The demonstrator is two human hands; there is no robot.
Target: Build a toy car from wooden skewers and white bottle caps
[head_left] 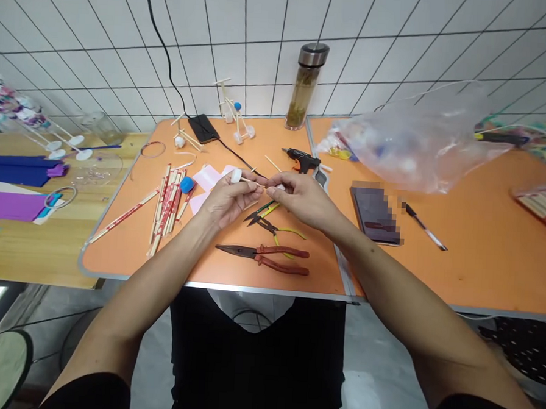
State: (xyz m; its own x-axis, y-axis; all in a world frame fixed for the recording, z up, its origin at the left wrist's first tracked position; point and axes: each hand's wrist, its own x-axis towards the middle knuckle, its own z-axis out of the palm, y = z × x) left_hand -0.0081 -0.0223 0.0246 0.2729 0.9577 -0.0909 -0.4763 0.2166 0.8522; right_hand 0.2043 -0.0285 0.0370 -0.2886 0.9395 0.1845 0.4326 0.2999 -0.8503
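Close together above the orange table, both hands are closed in a pinch on a thin wooden stick [254,181]. My left hand [230,197] grips it near a white round cap [236,176] at its left end. My right hand [303,200] pinches the other end, where something small and white shows between the fingers, partly hidden. Just below the hands lie scissors [255,214] and yellow-handled pliers [268,226]. Nearer the front edge are red-handled long-nose pliers [261,254]. Pink paper [208,178] lies partly behind my left hand.
Paper-wrapped wooden sticks [167,208] and a blue pompom [187,185] lie left. Behind are a black power bank or phone [204,129], small stick models [235,114], a tea bottle [305,87] and a glue gun [303,161]. Rightward are a plastic bag [409,135], a dark phone [374,214] and a pen [425,226].
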